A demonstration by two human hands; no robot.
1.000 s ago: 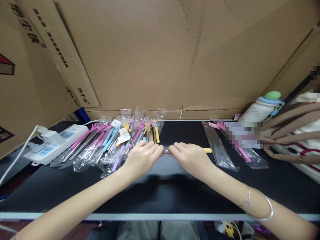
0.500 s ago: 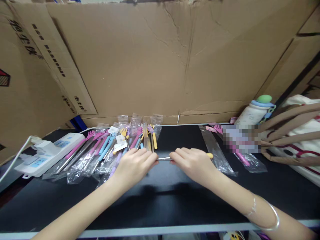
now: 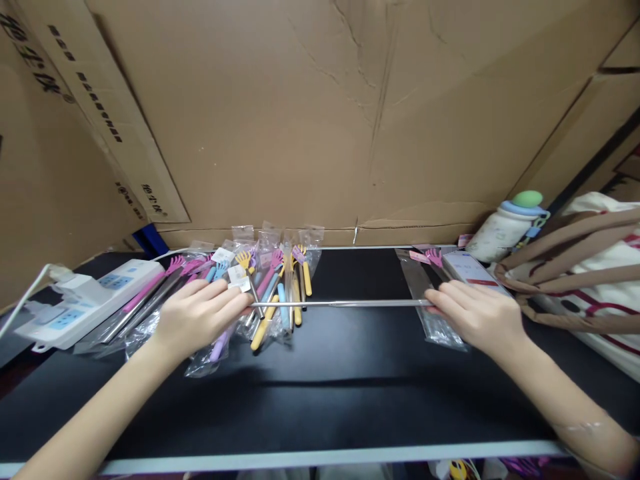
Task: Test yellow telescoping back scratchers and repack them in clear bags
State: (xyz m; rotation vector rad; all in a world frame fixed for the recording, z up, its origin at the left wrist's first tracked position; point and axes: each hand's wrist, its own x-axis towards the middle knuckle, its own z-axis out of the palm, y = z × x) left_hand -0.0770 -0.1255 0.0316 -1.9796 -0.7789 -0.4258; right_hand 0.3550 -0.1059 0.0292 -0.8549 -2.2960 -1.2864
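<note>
**Metal rod [image 3: 340, 303] held taut and level between two hands**

Across the middle of the frame, the metal rod is held clear of the black table [image 3: 360, 413], its shadow thrown along the surface below. One end is grasped in the left hand [image 3: 203, 313], at centre left, with the fingers wrapped over it; the other is grasped in the right hand [image 3: 480, 320], at centre right. Both ends are hidden inside the hands, so what is fitted there cannot be told. A slight step in thickness seems to be shown near the rod's middle, as though thinner and thicker sections were joined.

If the two ends were pulled too hard, the sections could be parted or the thin one bent, the arms being set wide apart. A smooth, narrow shaft could also be slipped from a loose grip.

Behind the left hand, bagged scratchers [image 3: 264, 327] are piled; by a low sweep, their handles could be caught and scattered. At right, a plastic sleeve [image 3: 417, 283] and a phone [image 3: 473, 270] lie close to the right hand and could be nudged if it were swung outward, while the bottle [image 3: 493, 233] is stood farther back, toward the upper right.
</note>
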